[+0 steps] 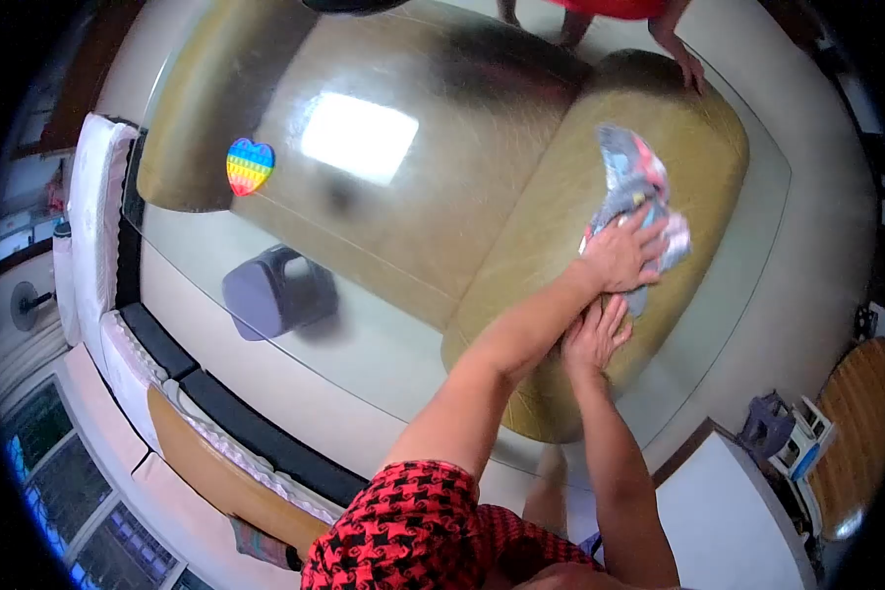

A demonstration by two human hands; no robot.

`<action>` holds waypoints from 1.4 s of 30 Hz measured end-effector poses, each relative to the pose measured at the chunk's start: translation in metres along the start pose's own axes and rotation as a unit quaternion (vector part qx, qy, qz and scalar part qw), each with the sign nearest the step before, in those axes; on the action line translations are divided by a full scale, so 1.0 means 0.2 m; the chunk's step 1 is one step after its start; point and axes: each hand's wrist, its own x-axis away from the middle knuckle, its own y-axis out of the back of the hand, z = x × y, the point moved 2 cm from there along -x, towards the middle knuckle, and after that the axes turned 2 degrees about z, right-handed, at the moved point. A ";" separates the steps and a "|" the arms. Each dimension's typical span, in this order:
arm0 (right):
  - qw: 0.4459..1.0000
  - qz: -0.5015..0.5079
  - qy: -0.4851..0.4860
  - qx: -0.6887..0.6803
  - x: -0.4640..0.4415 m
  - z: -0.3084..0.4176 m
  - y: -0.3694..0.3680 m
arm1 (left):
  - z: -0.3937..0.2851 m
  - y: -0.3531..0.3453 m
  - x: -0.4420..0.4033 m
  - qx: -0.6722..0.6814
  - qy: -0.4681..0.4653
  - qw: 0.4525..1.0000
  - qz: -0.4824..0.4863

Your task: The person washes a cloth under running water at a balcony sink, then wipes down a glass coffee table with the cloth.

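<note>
A crumpled grey patterned cloth [631, 167] with pink and white patches lies on the glass-topped table [501, 256], whose olive-brown, leather-look surface shows below the glass. My left hand [624, 254] lies flat on the lower part of the cloth, its fingers spread and pointing up and right. Just below it, my right hand [596, 336] rests with fingers stretched out, their tips by the cloth's lower edge. The palms and the cloth under them are hidden.
A rainbow heart-shaped pop-it toy [251, 166] lies on the table's left part. A grey stool [275, 292] stands beneath the glass edge. Another person's hand [691, 71] touches the far edge. A long sofa [236, 423] runs along the left; a white cabinet [728, 511] stands lower right.
</note>
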 end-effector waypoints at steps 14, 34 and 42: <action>0.998 0.051 -0.022 -0.011 -0.02 0.04 -0.01 | 0.97 0.44 1.94 -0.335 0.532 0.764 -0.145; 0.883 -0.058 -0.200 -0.421 1.10 -1.35 0.29 | -1.10 -0.73 1.00 -0.043 -0.049 0.990 0.126; 0.843 0.102 -0.289 -0.442 1.77 -1.44 0.06 | 0.24 -0.06 1.52 -0.392 0.285 0.874 0.003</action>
